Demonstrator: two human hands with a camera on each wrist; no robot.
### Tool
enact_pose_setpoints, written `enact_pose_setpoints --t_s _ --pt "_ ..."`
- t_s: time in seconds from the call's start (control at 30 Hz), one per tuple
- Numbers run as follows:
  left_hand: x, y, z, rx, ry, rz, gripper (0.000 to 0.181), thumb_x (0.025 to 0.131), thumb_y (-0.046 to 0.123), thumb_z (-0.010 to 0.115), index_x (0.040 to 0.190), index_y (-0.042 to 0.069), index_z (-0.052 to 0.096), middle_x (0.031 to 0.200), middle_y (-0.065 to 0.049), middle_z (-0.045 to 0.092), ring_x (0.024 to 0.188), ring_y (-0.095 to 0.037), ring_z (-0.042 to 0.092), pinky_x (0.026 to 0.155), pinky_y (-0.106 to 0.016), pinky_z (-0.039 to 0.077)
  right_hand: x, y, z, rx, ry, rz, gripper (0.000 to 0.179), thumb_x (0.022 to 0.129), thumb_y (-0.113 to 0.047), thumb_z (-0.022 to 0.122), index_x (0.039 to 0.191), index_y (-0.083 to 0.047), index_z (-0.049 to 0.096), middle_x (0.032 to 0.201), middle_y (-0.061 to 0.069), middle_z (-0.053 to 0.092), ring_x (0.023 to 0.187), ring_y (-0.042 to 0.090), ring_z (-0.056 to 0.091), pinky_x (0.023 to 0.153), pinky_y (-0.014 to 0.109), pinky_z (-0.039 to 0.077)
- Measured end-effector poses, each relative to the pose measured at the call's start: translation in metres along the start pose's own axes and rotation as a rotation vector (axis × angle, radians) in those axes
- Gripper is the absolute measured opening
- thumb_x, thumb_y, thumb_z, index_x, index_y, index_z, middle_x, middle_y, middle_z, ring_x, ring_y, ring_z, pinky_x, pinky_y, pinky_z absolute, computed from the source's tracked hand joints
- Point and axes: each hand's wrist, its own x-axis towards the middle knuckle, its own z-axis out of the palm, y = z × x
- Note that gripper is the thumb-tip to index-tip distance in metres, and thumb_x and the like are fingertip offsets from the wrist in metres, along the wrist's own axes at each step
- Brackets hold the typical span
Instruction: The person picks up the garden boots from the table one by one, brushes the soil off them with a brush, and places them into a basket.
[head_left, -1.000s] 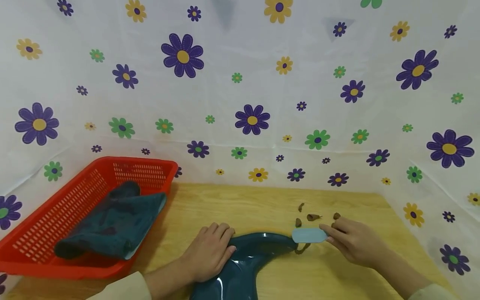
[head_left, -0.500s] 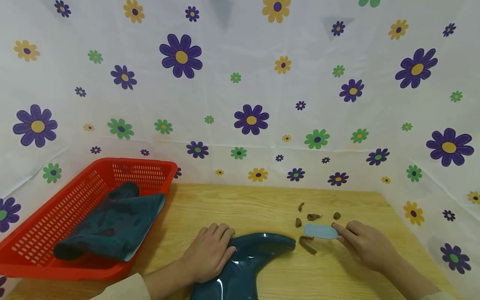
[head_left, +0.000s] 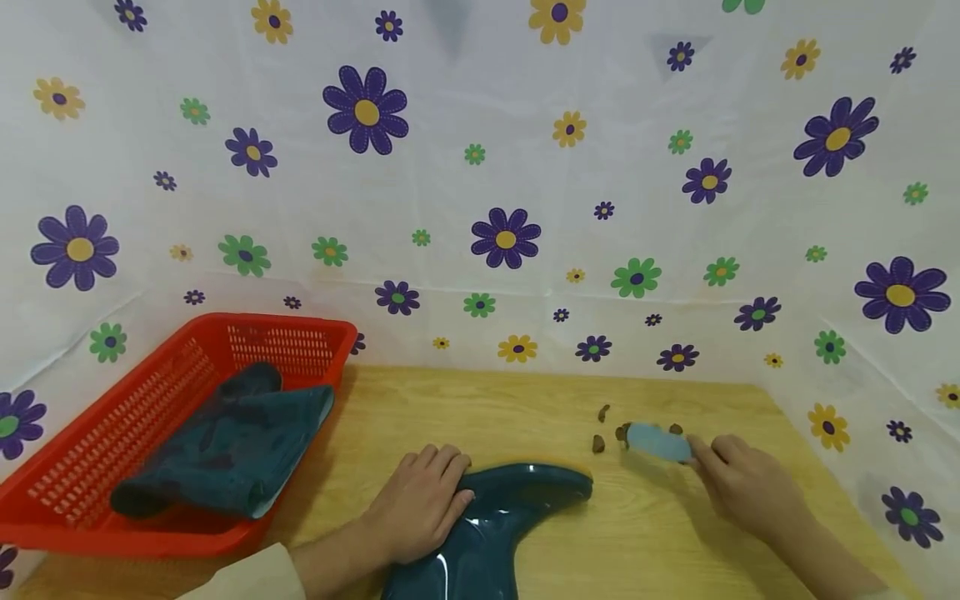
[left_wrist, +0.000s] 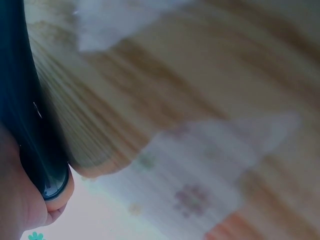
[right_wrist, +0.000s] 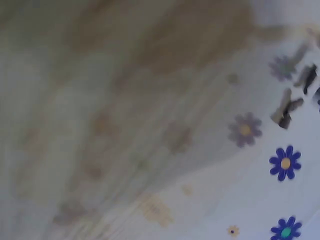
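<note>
A glossy dark teal rubber boot (head_left: 480, 533) lies at the bottom middle of the head view, toe to the right and shaft toward me. My left hand (head_left: 420, 504) grips its heel end; in the left wrist view, fingers curl round the edge of the boot (left_wrist: 20, 85). To the right, my right hand (head_left: 746, 479) pinches a flat light blue tool with a rounded end (head_left: 656, 442); I cannot tell what kind it is. Its tip overlaps a brown clump (head_left: 622, 432). Brown scraps (head_left: 597, 444) lie close by, also dark pieces (right_wrist: 285, 110) in the right wrist view.
A red slatted basket (head_left: 213, 543) stands at the left with a second teal boot (head_left: 225, 446) in it, darkly stained. Behind the wooden table (head_left: 450, 408) rises a white flowered sheet (head_left: 420, 192), which also hangs at both sides.
My right hand has drawn the light blue tool away from the boot's toe, rightward and farther back. Brown strips beside the toe no longer show there. My left hand and the boot stay in place.
</note>
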Motion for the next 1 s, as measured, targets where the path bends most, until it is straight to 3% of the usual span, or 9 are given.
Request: enact_pose_setpoints --t_s 0.1,0.4,0.57,0.77,1.0 --pt "0.001 0.0 0.0 -0.004 0.013 -0.01 0.052 0.106 0.052 0.027 0.134 0.016 0.052 0.126 0.0 0.055 0.104 -0.017 0.051 0.092 -0.043 0.047 0.004 0.007 -0.002 -0.1 0.04 0.096 0.063 0.11 -0.037 0.029 0.098 0.004 0.074 0.07 0.009 0.053 0.053 0.015 0.044 0.039 0.023 0.034" --pt "0.003 0.003 -0.003 -0.07 0.009 -0.042 0.049 0.107 0.05 0.031 0.133 0.015 0.054 0.118 0.0 0.056 0.102 -0.016 0.049 0.093 -0.043 0.045 0.0 0.003 -0.002 -0.101 0.057 0.132 0.061 0.11 -0.037 0.032 0.094 0.003 0.075 0.069 0.008 0.054 0.052 0.013 0.043 0.039 0.022 0.034" --pt "0.002 -0.001 -0.003 -0.092 0.044 -0.054 0.051 0.106 0.053 0.032 0.128 0.015 0.058 0.11 0.002 0.057 0.096 -0.014 0.05 0.09 -0.042 0.046 -0.002 -0.005 0.004 -0.074 0.045 0.123 0.063 0.11 -0.04 0.03 0.092 0.001 0.075 0.069 0.005 0.053 0.053 0.011 0.042 0.041 0.021 0.035" --pt "0.0 0.002 -0.005 -0.117 0.134 -0.044 0.04 0.106 0.049 0.039 0.12 0.019 0.061 0.107 0.007 0.058 0.095 -0.011 0.051 0.087 -0.038 0.046 -0.003 -0.012 0.008 -0.049 0.036 0.128 0.062 0.11 -0.04 0.029 0.093 0.0 0.074 0.069 0.003 0.052 0.054 0.01 0.041 0.041 0.02 0.033" --pt "0.003 0.006 -0.022 -0.101 0.32 -0.021 0.027 0.102 0.043 0.053 0.112 0.02 0.064 0.104 0.007 0.061 0.098 -0.012 0.055 0.088 -0.038 0.046 -0.005 -0.012 0.009 -0.053 -0.003 0.149 0.064 0.11 -0.041 0.027 0.094 0.001 0.073 0.069 0.003 0.052 0.055 0.011 0.042 0.041 0.021 0.034"
